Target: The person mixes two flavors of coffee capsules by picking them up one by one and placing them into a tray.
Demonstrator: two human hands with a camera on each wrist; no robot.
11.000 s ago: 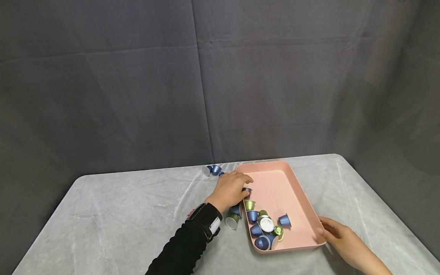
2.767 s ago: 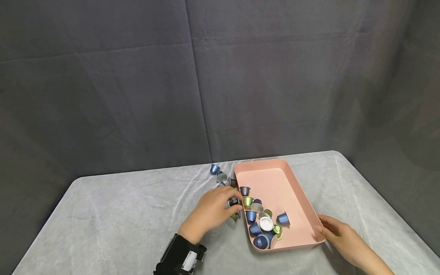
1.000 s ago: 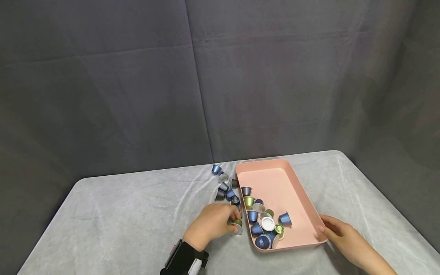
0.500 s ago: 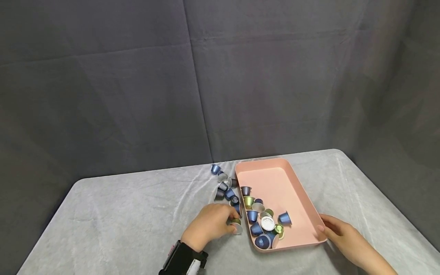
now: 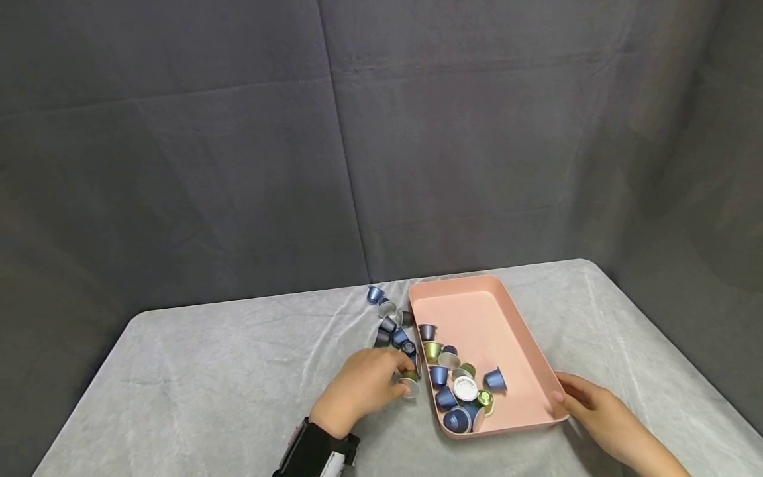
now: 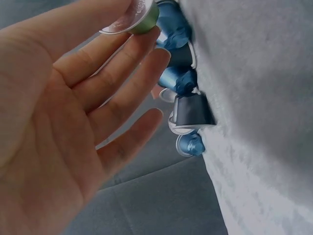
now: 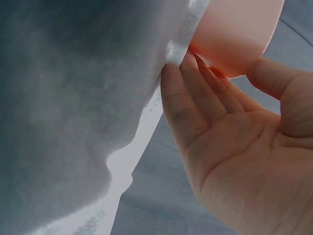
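Observation:
Between thumb and fingertips my left hand (image 5: 360,384) pinches a green coffee capsule (image 6: 146,22), its silvery lid facing outward, just left of the pink tray (image 5: 483,324). In the left wrist view the other fingers are spread and hold nothing. My right hand (image 5: 602,414) grips the tray's near right corner, thumb at the rim and fingers along the outer wall; the right wrist view shows the same grip on the pink wall (image 7: 234,34). Blue, green and dark capsules lie along the tray's left side, among them a blue capsule (image 5: 494,379) standing a little apart.
Several loose capsules line the tray's left outer side, from a blue capsule (image 5: 375,294) at the back to a dark capsule (image 5: 383,338) close beyond my left hand. A light grey cloth (image 5: 208,384) covers the table, and a dark grey curtain (image 5: 238,165) hangs behind it.
Over the earlier frames, a clear-lidded capsule has joined those in the tray. My left hand came nearer and took the green capsule, now shifted slightly away from me. The right hand stays put.

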